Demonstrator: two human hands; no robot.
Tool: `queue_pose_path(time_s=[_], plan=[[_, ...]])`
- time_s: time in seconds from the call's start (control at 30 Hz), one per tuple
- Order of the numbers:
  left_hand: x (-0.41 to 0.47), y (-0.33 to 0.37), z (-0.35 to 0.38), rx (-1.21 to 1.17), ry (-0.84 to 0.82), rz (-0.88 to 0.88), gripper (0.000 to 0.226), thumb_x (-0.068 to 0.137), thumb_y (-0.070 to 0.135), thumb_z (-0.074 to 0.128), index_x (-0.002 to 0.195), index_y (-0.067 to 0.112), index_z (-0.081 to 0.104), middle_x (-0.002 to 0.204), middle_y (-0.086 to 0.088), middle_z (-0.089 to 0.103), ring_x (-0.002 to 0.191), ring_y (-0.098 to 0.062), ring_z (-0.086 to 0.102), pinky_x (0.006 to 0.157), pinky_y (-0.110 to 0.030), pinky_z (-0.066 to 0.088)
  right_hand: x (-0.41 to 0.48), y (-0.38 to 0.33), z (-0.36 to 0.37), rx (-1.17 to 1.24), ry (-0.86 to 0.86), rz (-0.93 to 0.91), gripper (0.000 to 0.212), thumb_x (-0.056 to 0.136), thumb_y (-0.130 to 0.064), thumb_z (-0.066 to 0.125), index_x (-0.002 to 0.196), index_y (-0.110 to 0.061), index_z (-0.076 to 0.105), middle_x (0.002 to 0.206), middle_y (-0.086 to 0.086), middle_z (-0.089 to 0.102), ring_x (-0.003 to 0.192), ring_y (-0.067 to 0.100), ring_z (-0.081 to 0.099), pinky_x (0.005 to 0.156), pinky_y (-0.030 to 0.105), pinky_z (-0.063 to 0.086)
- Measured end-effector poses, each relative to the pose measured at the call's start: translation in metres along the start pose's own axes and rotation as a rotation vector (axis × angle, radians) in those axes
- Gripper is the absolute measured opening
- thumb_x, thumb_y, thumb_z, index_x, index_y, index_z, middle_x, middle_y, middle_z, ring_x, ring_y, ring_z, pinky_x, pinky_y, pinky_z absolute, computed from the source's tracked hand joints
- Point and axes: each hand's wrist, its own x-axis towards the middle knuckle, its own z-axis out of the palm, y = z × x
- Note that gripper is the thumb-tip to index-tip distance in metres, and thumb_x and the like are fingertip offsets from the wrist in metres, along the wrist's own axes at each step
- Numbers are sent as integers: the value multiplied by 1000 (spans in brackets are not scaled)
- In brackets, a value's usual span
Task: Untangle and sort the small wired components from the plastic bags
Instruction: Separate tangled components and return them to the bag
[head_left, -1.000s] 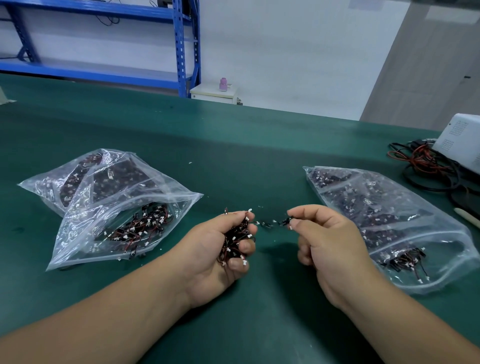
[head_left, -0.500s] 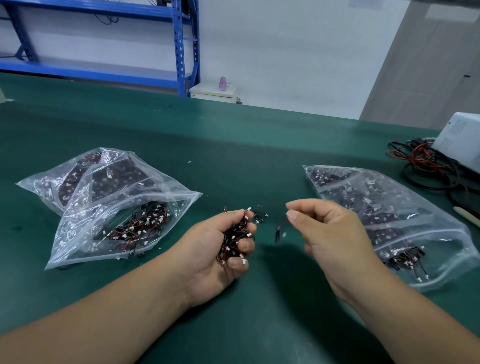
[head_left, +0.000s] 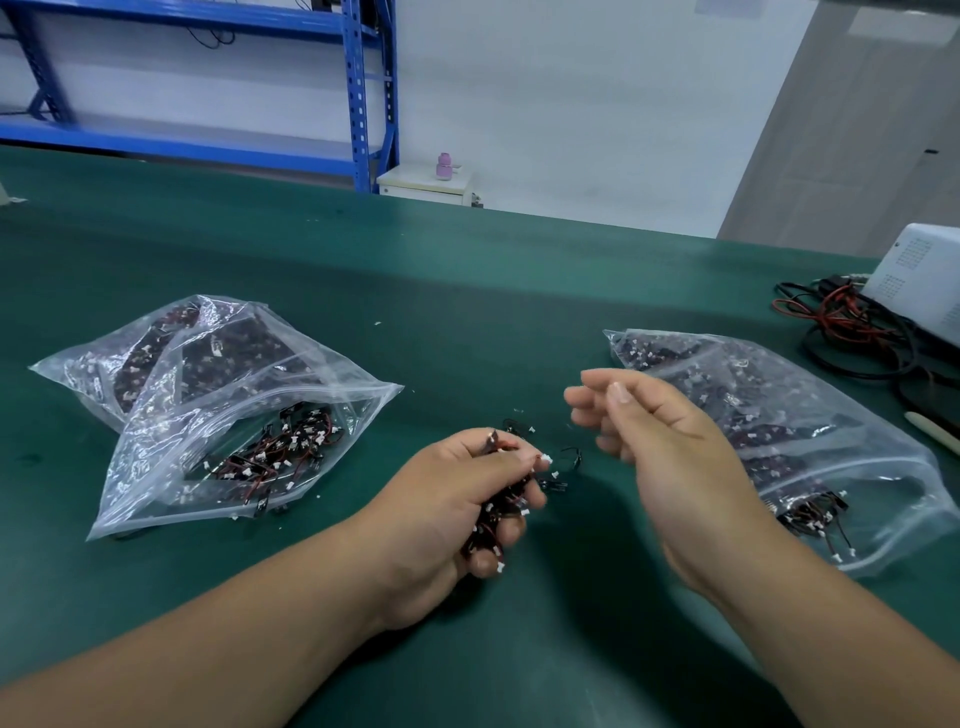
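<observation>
My left hand (head_left: 457, 514) grips a tangled bunch of small wired components (head_left: 501, 512), black and red wires with white plugs. Two loose components (head_left: 563, 467) lie on the green table just right of its fingers. My right hand (head_left: 660, 447) hovers above the table to the right, fingers loosely curled and holding nothing. A clear plastic bag (head_left: 249, 441) with more components lies on the left, on top of other bags (head_left: 104, 364). Another clear bag (head_left: 810, 447) of components lies on the right, partly behind my right hand.
The green table (head_left: 467, 312) stretches across the view. At the far right are a white device (head_left: 924, 275), a tangle of black and red cables (head_left: 852, 327) and a white pen-like stick (head_left: 935, 431). Blue shelving (head_left: 358, 93) stands behind the table.
My right hand pulled one component out of the bunch, let it drop onto the table and rose, fingers loosening. My left hand kept its grip on the bunch.
</observation>
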Motion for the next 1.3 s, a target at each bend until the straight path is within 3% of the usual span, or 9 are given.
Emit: queue_pose_path(time_s=[0.1,0.27,0.43,0.67,0.8,0.93,1.03,1.17,1.3], plan=[[-2,0,3,58,-50,27,20,94,21,62,78,28,70,72,-4,64,45,-9,44,38,-15,26,-7,-4,7,-106,-134,-55,18,80,-34,64,95,-39,74,89,-10,75,81,2,68,74,19,52],[-3,2,1,53,-72,-2,32,97,14,52,76,30,70,75,-7,64,46,-11,43,38,-17,23,-11,-1,10,-367,-186,-203,21,89,-11,70,87,-30,76,85,-10,68,88,11,66,80,29,52],[-1,1,-2,-16,-57,-44,33,95,17,45,83,25,74,73,-5,62,46,-13,45,39,-17,25,-14,0,7,-438,-232,-368,19,82,-15,69,95,-27,76,84,-11,66,90,14,64,75,21,47],[0,2,-3,-87,-71,-81,33,96,43,52,108,14,64,71,-1,59,49,-13,46,38,-19,28,-16,8,14,-418,-134,-436,14,82,-13,71,87,-26,73,88,-11,63,82,16,62,69,25,48],[-1,3,-2,-72,-66,-86,35,97,45,50,106,15,65,76,-4,65,50,-13,48,38,-20,30,-17,8,14,-416,-104,-410,25,85,-6,74,79,-30,68,86,-11,61,80,15,63,67,22,48],[0,2,-4,-33,-74,-100,38,98,46,49,106,14,68,88,-9,68,50,-13,48,39,-19,30,-16,7,11,-486,-8,-365,24,89,-8,69,78,-28,63,78,-13,61,75,9,60,63,11,40],[1,2,-5,-49,-59,-109,31,98,41,51,101,15,69,80,-6,66,49,-12,46,38,-18,28,-14,10,8,-487,20,-304,20,93,-15,64,80,-29,59,73,-12,60,68,12,57,59,20,43],[3,3,-6,-97,-49,-123,19,97,32,54,96,16,63,75,-3,61,48,-11,43,36,-17,26,-11,11,7,-455,71,-281,21,95,-15,61,83,-32,56,68,-10,61,61,14,58,53,18,45],[4,5,-6,-156,-20,-146,16,96,26,54,91,16,65,73,-2,60,46,-10,41,35,-15,24,-10,9,7,-398,94,-255,14,95,-24,53,84,-33,55,73,-6,63,63,14,62,59,43,55]])
